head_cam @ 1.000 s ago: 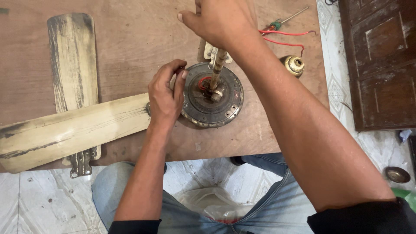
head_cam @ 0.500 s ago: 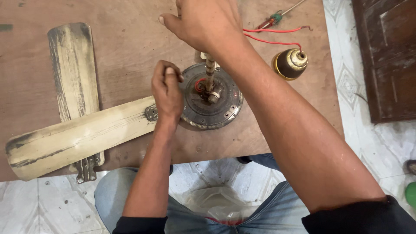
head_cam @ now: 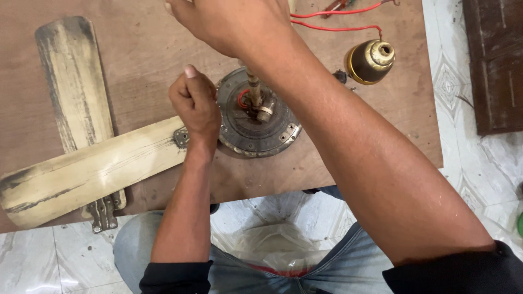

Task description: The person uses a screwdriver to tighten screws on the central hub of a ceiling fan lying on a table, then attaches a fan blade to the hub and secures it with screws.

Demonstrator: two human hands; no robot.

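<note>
The fan motor [head_cam: 257,115] sits near the front edge of the brown wooden board [head_cam: 136,49], a round, grimy metal housing with a short shaft [head_cam: 254,87] standing up from its middle and a loop of red wire beside the shaft. I judge it heavy and rigid for its size, with a greasy face that would slip under my fingers; the rim looks like the surest place to grip, while the shaft gives only a thin handle. My left hand [head_cam: 197,106] is clenched in a fist against the motor's left edge, right where the metal bracket of the cream fan blade [head_cam: 92,171] meets the housing; what it may be pinching I cannot tell. My right hand [head_cam: 234,24] hovers over the top of the shaft, fingers curled downward, and whether it grips anything is hidden from me. A second blade [head_cam: 73,81] lies behind, partly under the first. Red wires [head_cam: 332,19] run along the far edge to a brass-coloured bell-shaped cover [head_cam: 370,61] on the right.
</note>
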